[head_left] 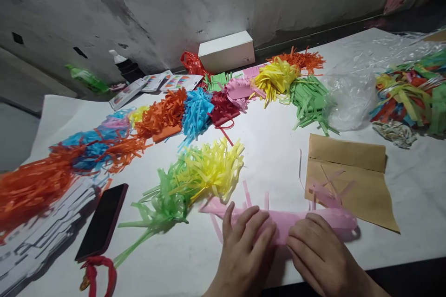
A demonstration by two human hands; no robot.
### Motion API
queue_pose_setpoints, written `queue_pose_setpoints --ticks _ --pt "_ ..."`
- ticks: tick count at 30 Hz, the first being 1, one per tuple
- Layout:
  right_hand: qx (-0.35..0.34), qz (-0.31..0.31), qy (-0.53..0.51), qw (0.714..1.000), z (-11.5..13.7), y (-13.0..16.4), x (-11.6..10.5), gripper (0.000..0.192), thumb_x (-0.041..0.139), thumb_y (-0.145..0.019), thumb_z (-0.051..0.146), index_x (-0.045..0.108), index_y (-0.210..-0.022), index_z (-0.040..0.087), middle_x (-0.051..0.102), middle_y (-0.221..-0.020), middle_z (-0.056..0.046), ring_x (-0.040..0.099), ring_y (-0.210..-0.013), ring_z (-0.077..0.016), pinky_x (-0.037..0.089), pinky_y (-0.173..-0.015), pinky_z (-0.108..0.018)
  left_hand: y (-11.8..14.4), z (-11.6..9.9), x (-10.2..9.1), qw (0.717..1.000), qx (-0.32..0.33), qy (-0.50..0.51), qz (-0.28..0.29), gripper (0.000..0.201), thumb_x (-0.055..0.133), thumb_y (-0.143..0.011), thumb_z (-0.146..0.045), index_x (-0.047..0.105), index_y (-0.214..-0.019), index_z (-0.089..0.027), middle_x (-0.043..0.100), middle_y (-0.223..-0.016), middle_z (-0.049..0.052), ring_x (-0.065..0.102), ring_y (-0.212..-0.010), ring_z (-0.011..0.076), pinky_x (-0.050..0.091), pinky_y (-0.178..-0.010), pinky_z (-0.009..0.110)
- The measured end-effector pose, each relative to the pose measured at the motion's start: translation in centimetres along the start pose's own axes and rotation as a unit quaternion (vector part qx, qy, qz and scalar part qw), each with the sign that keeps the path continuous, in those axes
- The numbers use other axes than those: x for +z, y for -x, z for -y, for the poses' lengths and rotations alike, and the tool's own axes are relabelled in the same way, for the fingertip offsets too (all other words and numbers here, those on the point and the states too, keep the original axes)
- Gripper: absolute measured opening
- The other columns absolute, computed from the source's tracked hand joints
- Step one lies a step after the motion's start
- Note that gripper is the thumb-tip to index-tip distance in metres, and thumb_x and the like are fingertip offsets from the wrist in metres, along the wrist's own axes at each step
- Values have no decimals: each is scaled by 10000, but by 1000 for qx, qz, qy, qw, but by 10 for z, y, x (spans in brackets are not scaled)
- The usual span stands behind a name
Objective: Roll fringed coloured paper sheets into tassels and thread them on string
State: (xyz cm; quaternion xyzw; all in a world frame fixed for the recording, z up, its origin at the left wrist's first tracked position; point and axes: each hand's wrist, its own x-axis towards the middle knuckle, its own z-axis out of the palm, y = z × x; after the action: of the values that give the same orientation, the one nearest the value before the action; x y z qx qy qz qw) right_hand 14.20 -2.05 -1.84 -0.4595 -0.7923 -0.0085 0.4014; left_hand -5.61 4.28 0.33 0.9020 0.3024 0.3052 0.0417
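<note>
A strip of pink tissue paper (278,222), rolled or folded lengthwise with fringe strips sticking out at its far side, lies near the table's front edge. My left hand (247,246) grips its left half, fingers curved over the top and somewhat apart. Over the right half, the fingers of my right hand (320,250) are held together and bent around the paper. Both thumbs are mostly hidden. Just beyond the left end sit a yellow tissue tassel (218,167) and a green tissue tassel (170,199). Pink fringe at the right overlaps a piece of brown paper (348,181).
Orange (160,116), blue (197,111) and other coloured tassels form a row across the back. A white box (226,51) stands against the wall. A phone (102,222) and a red hair tie (101,274) lie left. Clear plastic (351,102) is at right.
</note>
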Motion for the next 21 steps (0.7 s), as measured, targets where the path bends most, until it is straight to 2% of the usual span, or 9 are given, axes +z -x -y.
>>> queue_pose_setpoints --ticks 3,6,10,12,14,16,17,19,21 --pt "-2 26 33 999 1 1 5 254 432 -999 61 682 -1031 88 688 -867 -76 605 -845 -217 379 -966 -435 -7 -5 9 999 -34 36 -5 223 497 -926 -37 638 -958 -207 757 -907 13 671 -936 182 243 -1180 485" --pt "-2 41 51 998 -3 7 8 349 359 -980 3 696 -1023 84 675 -836 -77 589 -795 -208 374 -966 -443 -8 11 4 998 -56 22 5 221 500 -929 -40 629 -943 -219 753 -942 13 674 -918 178 270 -1147 494" --pt "0 34 59 998 -6 15 5 347 374 -959 -7 703 -1028 79 693 -873 -96 614 -873 -228 379 -1010 -454 7 49 -26 994 -97 -39 15 269 462 -910 -53 628 -1008 -240 738 -1055 51 679 -1010 229 310 -1120 549" --pt "-5 33 64 997 -7 18 3 368 362 -954 -13 704 -1053 80 707 -899 -100 624 -919 -236 368 -1051 -457 19 64 -46 990 -115 -65 57 332 482 -913 -118 610 -1188 -253 709 -1199 88 660 -1129 273 361 -1106 562" --pt "-4 29 67 997 -7 20 3 375 363 -947 -17 703 -1073 79 720 -936 -106 629 -957 -241 361 -1078 -458 30 69 -65 986 -110 -59 110 407 524 -938 -224 549 -1343 -259 638 -1360 121 608 -1254 300 435 -1078 524" --pt "4 31 75 997 -6 20 4 374 373 -937 -24 702 -1081 78 726 -963 -112 628 -983 -249 362 -1085 -461 34 62 -76 983 -83 -35 160 475 561 -959 -319 497 -1422 -234 549 -1476 152 530 -1360 306 470 -1074 471" --pt "7 35 79 996 -6 20 5 375 376 -933 -28 702 -1084 77 727 -965 -112 628 -983 -251 365 -1083 -465 34 55 -77 984 -63 -29 166 487 577 -962 -349 498 -1424 -219 529 -1496 163 497 -1391 307 448 -1104 463" --pt "-1 41 80 996 -4 19 6 382 366 -941 -24 703 -1091 75 729 -966 -112 629 -981 -254 368 -1077 -468 30 36 -65 989 -12 -30 142 458 618 -954 -360 545 -1379 -205 574 -1450 162 494 -1385 301 325 -1199 484" --pt "-18 39 71 997 -2 17 7 375 359 -964 -5 702 -1094 71 730 -959 -113 632 -974 -253 376 -1069 -464 24 16 -40 995 29 -27 89 315 619 -960 -283 623 -1268 -216 692 -1283 108 578 -1267 264 188 -1249 496"
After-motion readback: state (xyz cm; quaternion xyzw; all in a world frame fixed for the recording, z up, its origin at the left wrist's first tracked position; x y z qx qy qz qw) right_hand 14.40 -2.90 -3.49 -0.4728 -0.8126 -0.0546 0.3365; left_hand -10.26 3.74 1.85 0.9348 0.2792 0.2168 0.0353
